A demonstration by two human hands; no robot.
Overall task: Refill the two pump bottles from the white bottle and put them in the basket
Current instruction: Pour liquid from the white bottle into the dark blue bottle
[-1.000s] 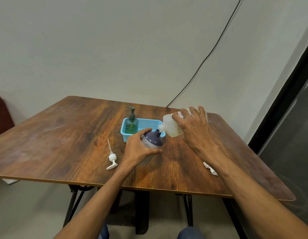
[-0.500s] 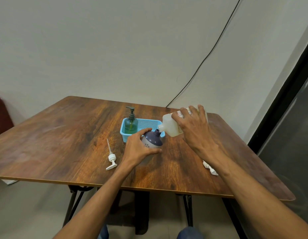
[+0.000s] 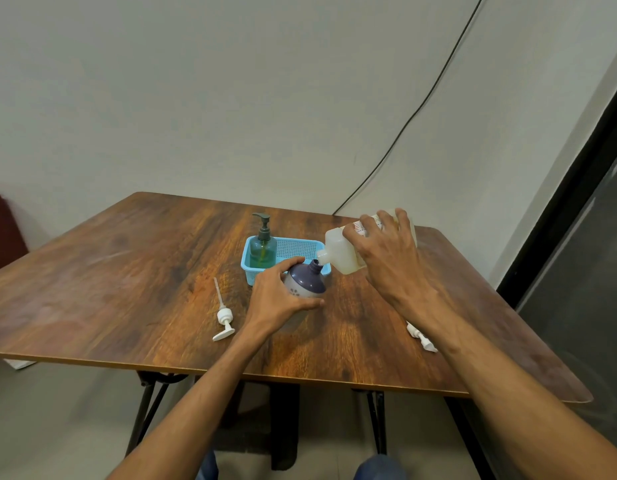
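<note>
My left hand [image 3: 278, 298] grips the purple-topped pump bottle [image 3: 306, 281], which stands on the table with its pump removed and its neck open. My right hand [image 3: 386, 252] holds the white bottle [image 3: 340, 252] tipped on its side, its spout just above and right of the purple bottle's open neck. A green pump bottle [image 3: 263, 249] with its dark pump fitted stands in the left end of the blue basket [image 3: 296, 247]. The white pump head [image 3: 224, 317] with its long tube lies on the table left of my left hand.
A small white cap or pump part [image 3: 421, 337] lies on the wooden table [image 3: 127, 271] beside my right forearm. A black cable [image 3: 404, 126] runs down the wall behind the table. A dark door frame [image 3: 577, 188] is at the right.
The white bottle's spout has dipped slightly toward the purple bottle's neck. Both hands keep their grips and places.
</note>
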